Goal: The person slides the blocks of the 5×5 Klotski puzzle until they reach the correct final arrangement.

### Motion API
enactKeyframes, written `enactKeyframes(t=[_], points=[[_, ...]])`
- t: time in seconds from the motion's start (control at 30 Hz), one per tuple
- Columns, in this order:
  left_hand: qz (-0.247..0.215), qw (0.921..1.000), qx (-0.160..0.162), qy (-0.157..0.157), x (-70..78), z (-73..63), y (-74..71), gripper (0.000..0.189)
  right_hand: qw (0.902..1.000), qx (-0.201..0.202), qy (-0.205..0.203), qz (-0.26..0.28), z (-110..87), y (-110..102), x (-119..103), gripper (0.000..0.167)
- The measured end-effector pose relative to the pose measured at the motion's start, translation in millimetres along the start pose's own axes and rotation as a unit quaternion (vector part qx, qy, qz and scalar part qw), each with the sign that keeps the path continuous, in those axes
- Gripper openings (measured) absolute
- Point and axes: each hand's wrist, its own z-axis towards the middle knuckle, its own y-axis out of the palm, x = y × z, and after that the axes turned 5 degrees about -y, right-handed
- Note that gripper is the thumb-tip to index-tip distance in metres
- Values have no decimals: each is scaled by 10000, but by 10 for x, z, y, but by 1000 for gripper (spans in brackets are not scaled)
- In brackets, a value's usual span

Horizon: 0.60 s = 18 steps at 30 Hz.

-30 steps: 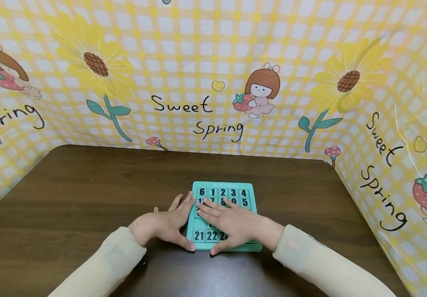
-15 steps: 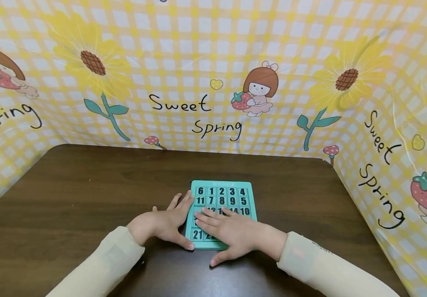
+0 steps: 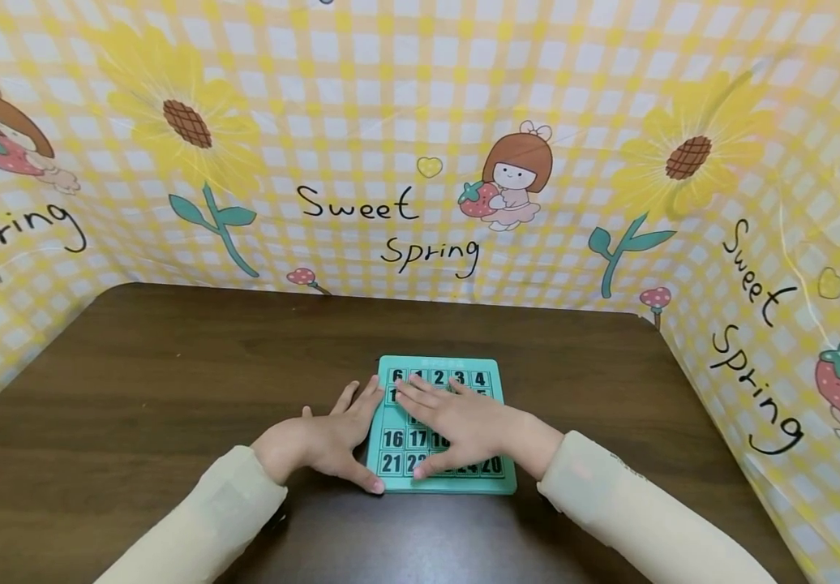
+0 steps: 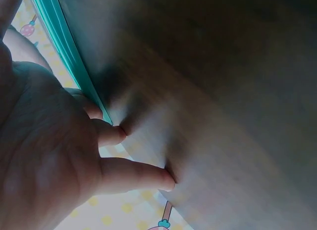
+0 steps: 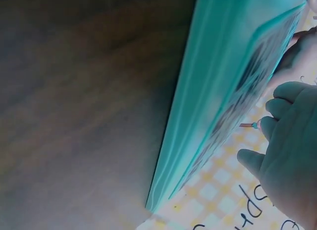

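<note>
A teal number slide puzzle point(image 3: 464, 485) lies flat on the table, its tiles printed with black numbers. My left hand point(image 3: 328, 438) rests along its left edge, fingers spread, with the thumb by the near left corner. In the left wrist view, fingertips of the left hand point(image 4: 44, 145) reach past the puzzle's side point(image 4: 64, 46) onto the wood. Over the tiles lies my right hand point(image 3: 464, 430), its fingers extended toward the upper left rows and covering several numbers. The right wrist view shows that hand point(image 5: 292, 145) above the tile face; fingertip contact is unclear.
The dark brown wooden table point(image 3: 208, 349) extends around the puzzle on every side. A yellow checked cloth point(image 3: 362, 122) printed with flowers, figures and lettering stands along the back and both sides.
The right hand first slid toward the near side, then moved back up over the upper rows, uncovering 16 and 17. The left hand stays at the puzzle's left edge.
</note>
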Motion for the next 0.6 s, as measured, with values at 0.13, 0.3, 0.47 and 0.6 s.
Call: enactKeyframes(t=[0.13,0.3,0.47,0.6], points=[[-9,10000,-19,-1,3,-5,0,136,9999,-23,123,103,49,-7,38,100],[-20,10000,-24,31,9,-8,9,136,9997,-86,245,44,95,8,62,102],[-14,10000,-11,41,13,-9,16,136,9996,-166,235,-22,103,45,48,105],[18,10000,20,10,7,-11,10,136,9996,-183,166,-166,96,57,0,108]])
